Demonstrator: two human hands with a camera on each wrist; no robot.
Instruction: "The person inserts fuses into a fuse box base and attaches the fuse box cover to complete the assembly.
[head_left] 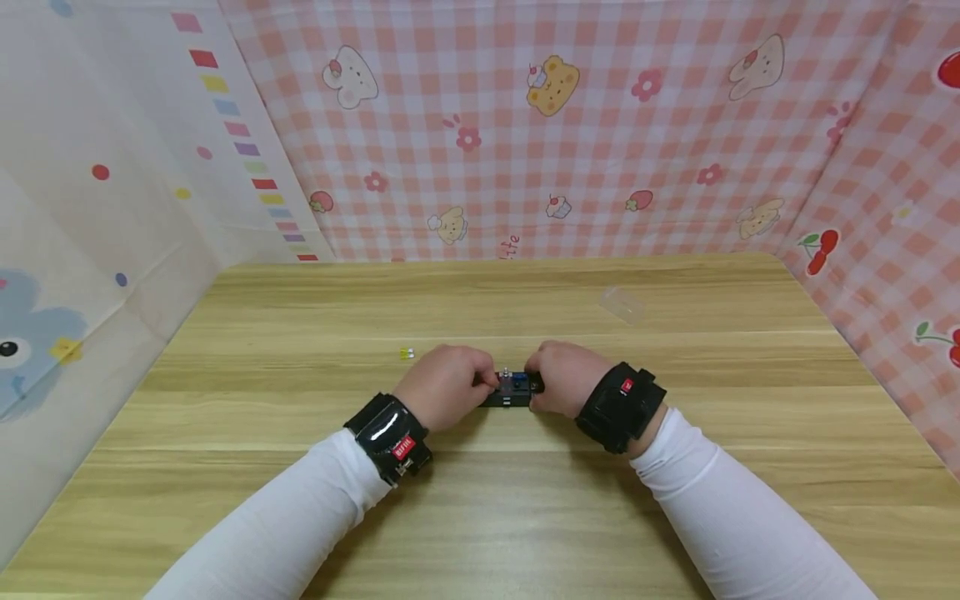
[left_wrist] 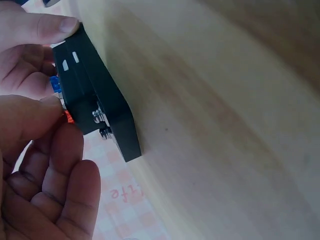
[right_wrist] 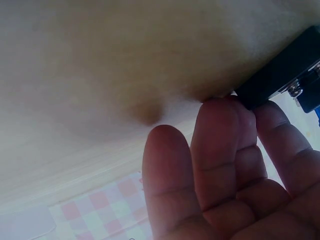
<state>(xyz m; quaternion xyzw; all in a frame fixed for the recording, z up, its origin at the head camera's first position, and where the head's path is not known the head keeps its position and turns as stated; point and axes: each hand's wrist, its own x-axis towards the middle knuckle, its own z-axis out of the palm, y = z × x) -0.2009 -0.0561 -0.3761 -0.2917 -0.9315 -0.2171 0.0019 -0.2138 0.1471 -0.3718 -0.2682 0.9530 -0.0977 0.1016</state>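
A black fuse block [head_left: 510, 401] with metal screw terminals lies on the table between the two hands. The right hand [head_left: 572, 379] grips its right end, thumb and fingers on either side, as the right wrist view also shows. In the left wrist view, thumb and forefinger of the left hand [left_wrist: 45, 155] pinch a small orange-red blade fuse [left_wrist: 69, 116] at the block's top, mostly hidden by the fingertips. Beside it, a blue blade fuse [left_wrist: 55, 84] sits in the block. A small yellow blade fuse [head_left: 407, 353] lies on the table, left of the left hand.
Toward the back right of the wooden table [head_left: 510, 517] lies a clear plastic cover [head_left: 622, 305]. A pink checked cloth [head_left: 495, 108] hangs behind the table and along its right side. Pale cloth [head_left: 90, 225] covers the left side.
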